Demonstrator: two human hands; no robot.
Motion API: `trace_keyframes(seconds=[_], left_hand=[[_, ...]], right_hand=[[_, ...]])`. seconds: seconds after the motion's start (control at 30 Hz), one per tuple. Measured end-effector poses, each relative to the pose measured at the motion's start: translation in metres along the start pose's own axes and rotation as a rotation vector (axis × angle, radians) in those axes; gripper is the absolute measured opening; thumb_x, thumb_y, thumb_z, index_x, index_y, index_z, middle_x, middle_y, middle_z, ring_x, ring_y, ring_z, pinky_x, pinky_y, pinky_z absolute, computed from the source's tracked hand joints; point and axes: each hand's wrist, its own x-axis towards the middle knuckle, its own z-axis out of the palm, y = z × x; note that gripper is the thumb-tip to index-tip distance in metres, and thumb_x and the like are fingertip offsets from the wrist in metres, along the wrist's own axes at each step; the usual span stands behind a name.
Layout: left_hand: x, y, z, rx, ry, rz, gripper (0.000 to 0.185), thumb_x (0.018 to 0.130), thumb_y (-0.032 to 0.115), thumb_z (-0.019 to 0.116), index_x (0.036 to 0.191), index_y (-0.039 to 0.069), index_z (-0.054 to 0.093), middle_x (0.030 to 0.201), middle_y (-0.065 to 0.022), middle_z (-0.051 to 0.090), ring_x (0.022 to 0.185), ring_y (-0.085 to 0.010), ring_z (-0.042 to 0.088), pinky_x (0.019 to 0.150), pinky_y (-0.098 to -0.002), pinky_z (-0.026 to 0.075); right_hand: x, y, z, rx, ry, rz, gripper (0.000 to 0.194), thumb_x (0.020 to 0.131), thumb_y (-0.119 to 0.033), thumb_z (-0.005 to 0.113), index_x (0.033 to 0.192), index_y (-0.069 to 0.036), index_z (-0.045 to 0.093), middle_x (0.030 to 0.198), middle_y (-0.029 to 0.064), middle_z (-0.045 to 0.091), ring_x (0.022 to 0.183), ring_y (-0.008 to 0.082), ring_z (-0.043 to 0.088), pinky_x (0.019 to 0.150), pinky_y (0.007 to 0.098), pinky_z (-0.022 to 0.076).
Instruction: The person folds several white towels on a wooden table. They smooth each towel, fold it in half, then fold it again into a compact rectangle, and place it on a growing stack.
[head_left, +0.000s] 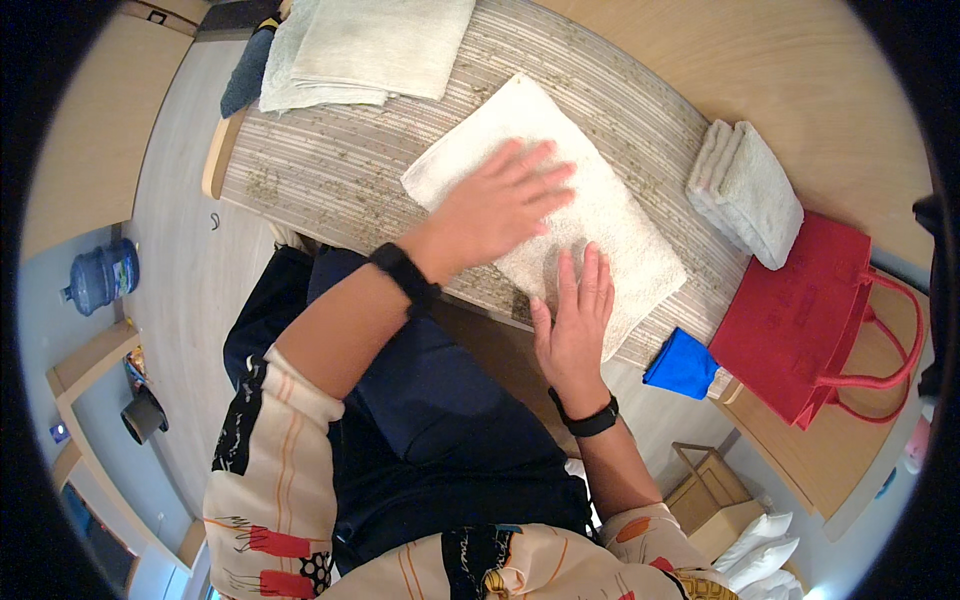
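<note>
A white terry towel (600, 202) lies spread flat and slanted on a striped, patterned surface (322, 161) before me. My left hand (510, 195) rests palm down over its middle, fingers apart and slightly blurred. Lower on the same towel, near the edge closest to me, lies my right hand (577, 307), its thumb held away from the fingers. Neither hand grips anything. Beyond, at the upper left, pale towels (375, 52) lie in a flat, overlapping stack. On the right, a folded greyish towel (750, 191) sits by a red handbag (799, 315).
A blue folded cloth (681, 364) lies at the surface's right end, beside the bag. A dark grey fabric item (247, 75) hangs over the upper left corner. On the floor side are a large blue water bottle (103, 276) and a cardboard box (709, 502).
</note>
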Motion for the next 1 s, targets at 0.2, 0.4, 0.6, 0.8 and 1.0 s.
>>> trace_keyframes(seconds=[0.2, 0.4, 0.6, 0.8, 1.0], left_hand=[[0.014, -0.02, 0.02, 0.161, 0.022, -0.174, 0.067, 0.084, 0.054, 0.059, 0.144, 0.031, 0.042, 0.155, -0.0038, 0.031, 0.144, -0.0333, 0.023, 0.112, -0.0649, 0.012], [0.01, -0.066, -0.001, 0.226, 0.08, -0.422, 0.057, 0.092, 0.038, 0.055, 0.144, 0.02, 0.042, 0.154, -0.0096, 0.03, 0.143, -0.0336, 0.025, 0.114, -0.0528, 0.023], [-0.006, 0.016, -0.013, 0.232, 0.045, -0.204, 0.038, 0.084, 0.014, 0.06, 0.121, 0.003, 0.06, 0.139, -0.0187, 0.047, 0.133, -0.0351, 0.039, 0.111, -0.0464, 0.031], [-0.013, 0.142, 0.02, -0.151, -0.096, 0.117, 0.012, 0.076, 0.013, 0.059, 0.087, 0.009, 0.061, 0.092, -0.0062, 0.057, 0.092, -0.0245, 0.055, 0.084, -0.0359, 0.045], [0.0, 0.18, 0.055, 0.168, -0.135, 0.037, 0.016, 0.078, 0.018, 0.06, 0.091, 0.009, 0.061, 0.094, -0.0062, 0.056, 0.094, -0.0234, 0.054, 0.08, -0.0359, 0.045]], right_hand=[[-0.021, 0.009, 0.007, -0.138, -0.148, 0.054, 0.073, 0.088, -0.03, 0.063, 0.149, -0.007, 0.029, 0.156, 0.0224, 0.018, 0.144, 0.0434, 0.015, 0.115, 0.0574, 0.0099], [-0.043, 0.039, -0.018, 0.151, 0.062, -0.001, 0.059, 0.088, -0.018, 0.062, 0.141, -0.004, 0.04, 0.149, 0.0235, 0.033, 0.139, 0.041, 0.029, 0.113, 0.0525, 0.019], [-0.007, 0.107, -0.039, -0.07, 0.36, 0.172, 0.051, 0.08, -0.004, 0.065, 0.129, -0.001, 0.052, 0.135, 0.0234, 0.049, 0.123, 0.04, 0.046, 0.104, 0.0455, 0.0347], [0.037, 0.148, -0.044, 0.228, 0.184, 0.334, 0.045, 0.07, -0.013, 0.076, 0.11, 0.004, 0.063, 0.102, 0.0219, 0.067, 0.096, 0.0349, 0.063, 0.087, 0.04, 0.0481], [0.048, 0.16, -0.056, 0.376, -0.048, 0.385, 0.033, 0.07, -0.012, 0.075, 0.095, 0.006, 0.066, 0.088, 0.0173, 0.07, 0.078, 0.0214, 0.066, 0.072, 0.0338, 0.0509]])
